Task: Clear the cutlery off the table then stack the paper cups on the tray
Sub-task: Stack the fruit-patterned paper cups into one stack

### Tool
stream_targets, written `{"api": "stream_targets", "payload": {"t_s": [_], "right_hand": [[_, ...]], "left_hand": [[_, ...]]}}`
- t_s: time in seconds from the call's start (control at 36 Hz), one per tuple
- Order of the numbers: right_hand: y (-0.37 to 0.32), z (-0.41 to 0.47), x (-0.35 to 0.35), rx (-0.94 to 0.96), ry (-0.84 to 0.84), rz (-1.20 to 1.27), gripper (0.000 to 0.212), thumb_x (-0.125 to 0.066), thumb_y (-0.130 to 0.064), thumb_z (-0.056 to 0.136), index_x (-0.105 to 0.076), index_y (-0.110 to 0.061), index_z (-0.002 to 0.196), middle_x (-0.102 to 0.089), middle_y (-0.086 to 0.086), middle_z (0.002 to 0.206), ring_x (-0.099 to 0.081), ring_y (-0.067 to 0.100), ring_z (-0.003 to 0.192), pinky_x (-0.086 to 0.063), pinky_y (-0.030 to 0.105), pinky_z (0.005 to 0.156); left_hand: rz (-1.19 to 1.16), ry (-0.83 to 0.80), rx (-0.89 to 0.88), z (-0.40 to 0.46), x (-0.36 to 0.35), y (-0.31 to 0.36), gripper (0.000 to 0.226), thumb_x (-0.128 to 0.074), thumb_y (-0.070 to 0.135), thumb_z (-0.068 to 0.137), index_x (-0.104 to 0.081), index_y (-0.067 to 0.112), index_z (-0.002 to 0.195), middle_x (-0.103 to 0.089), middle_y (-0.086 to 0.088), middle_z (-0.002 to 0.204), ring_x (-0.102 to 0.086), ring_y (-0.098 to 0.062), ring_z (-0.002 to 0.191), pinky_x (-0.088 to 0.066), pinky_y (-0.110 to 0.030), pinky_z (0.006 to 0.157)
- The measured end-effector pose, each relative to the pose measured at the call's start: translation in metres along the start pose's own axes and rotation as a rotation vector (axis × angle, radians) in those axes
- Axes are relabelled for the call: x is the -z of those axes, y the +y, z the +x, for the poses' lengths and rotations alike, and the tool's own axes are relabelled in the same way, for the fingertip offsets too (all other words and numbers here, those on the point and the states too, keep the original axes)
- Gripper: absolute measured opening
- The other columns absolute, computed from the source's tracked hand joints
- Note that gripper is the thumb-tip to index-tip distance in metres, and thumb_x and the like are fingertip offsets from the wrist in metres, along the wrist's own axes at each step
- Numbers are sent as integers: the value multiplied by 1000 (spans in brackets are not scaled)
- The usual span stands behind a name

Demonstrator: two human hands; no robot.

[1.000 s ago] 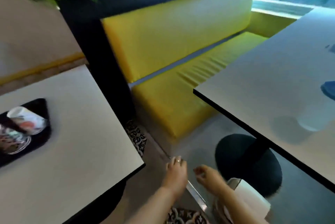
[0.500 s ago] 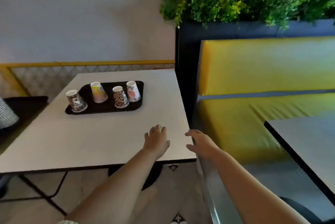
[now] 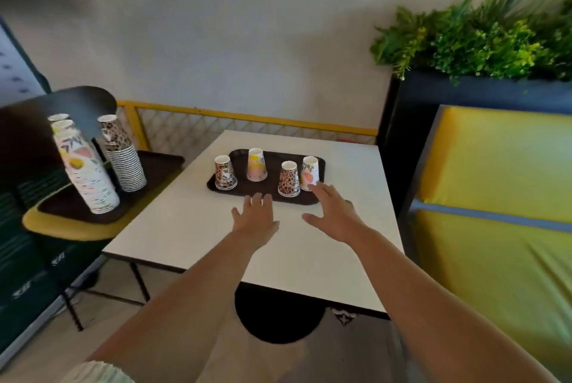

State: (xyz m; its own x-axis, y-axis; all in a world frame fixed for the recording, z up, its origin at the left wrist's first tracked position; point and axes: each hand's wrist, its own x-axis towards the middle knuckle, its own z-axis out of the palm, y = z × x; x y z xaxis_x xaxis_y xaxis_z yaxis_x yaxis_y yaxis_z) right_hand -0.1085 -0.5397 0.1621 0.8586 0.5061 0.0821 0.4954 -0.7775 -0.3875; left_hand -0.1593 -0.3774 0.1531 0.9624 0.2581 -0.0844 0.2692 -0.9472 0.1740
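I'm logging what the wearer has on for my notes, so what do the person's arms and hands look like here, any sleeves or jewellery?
Both forearms are bare. The left hand has a thin ring on one finger. A pale, gathered sleeve cuff shows at the bottom edge on the left arm. The right hand shows no ring, watch or glove.

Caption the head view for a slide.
Both open hands, left and right, reach toward four upturned paper cups on a black tray.

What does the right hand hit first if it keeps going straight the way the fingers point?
Most likely the floral cup at the tray's right end: the right hand, open, has its fingertips right at that cup's base. The leopard cup stands just left of that line. Depth is unclear.
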Motion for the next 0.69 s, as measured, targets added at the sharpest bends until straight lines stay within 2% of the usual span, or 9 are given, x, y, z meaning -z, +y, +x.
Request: {"api": "stream_targets", "payload": {"t_s": [0.25, 0.42, 0.69], "right_hand": [[-95, 73, -21, 77, 15, 49, 74, -56, -42, 88, -16, -24, 148, -5, 0, 158, -1, 24, 146, -15, 52, 115], [-151, 110, -34, 146, 35, 56, 75, -57, -41, 89, -14, -22, 148, -3, -2, 158, 3, 24, 146, -12, 51, 114], [-211, 170, -62, 211, 20, 58, 77, -55, -42, 89, -11, -23, 149, 2, 0, 159, 6, 25, 146, -9, 51, 115]], "left_hand": [[-62, 102, 114, 27, 40, -102, 68, -53, 33, 94, -16, 13, 148, -20, -10, 155, -14, -30, 145, -19, -55, 114], [-48, 133, 153, 42, 64, -157, 69, -49, 31, 96, -11, 12, 149, -8, -12, 159, -3, -32, 147, -13, -55, 115], [-98, 171, 225, 64, 81, -217, 76, -52, 31, 95, -5, 10, 150, -2, -12, 159, -6, -30, 147, -14, -55, 115]]}}
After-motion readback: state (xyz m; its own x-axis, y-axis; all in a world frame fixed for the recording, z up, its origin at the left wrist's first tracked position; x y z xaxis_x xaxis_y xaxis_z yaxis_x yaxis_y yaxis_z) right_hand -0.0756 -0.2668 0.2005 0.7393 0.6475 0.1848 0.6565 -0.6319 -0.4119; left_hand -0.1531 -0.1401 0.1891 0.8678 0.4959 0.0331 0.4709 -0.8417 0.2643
